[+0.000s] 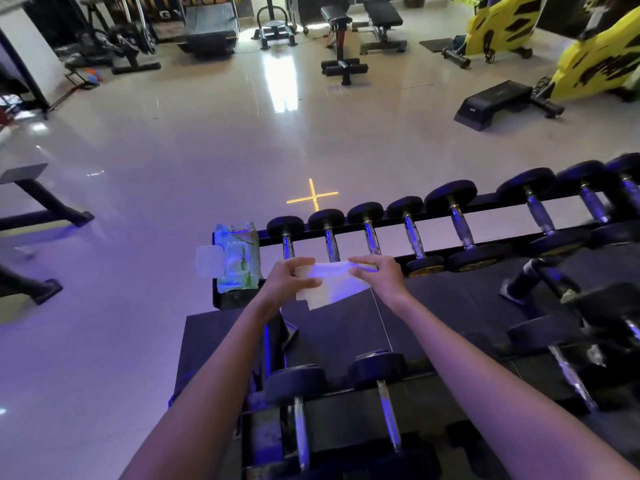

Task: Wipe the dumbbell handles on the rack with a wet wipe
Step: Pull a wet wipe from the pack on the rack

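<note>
Over the left end of the rack (pixel 485 199), the left hand (pixel 287 278) and right hand (pixel 379 275) are a little apart, each pinching one side of a white wet wipe (pixel 332 289) spread between them. Just beyond the fingertips, the top-row dumbbells (pixel 412 237) lie with chrome handles across the black rails. An open green wipe pack (pixel 237 258) sits at the rack's left end, beside the first dumbbell. Lower-tier dumbbells (pixel 384 393) rest beneath the forearms.
</note>
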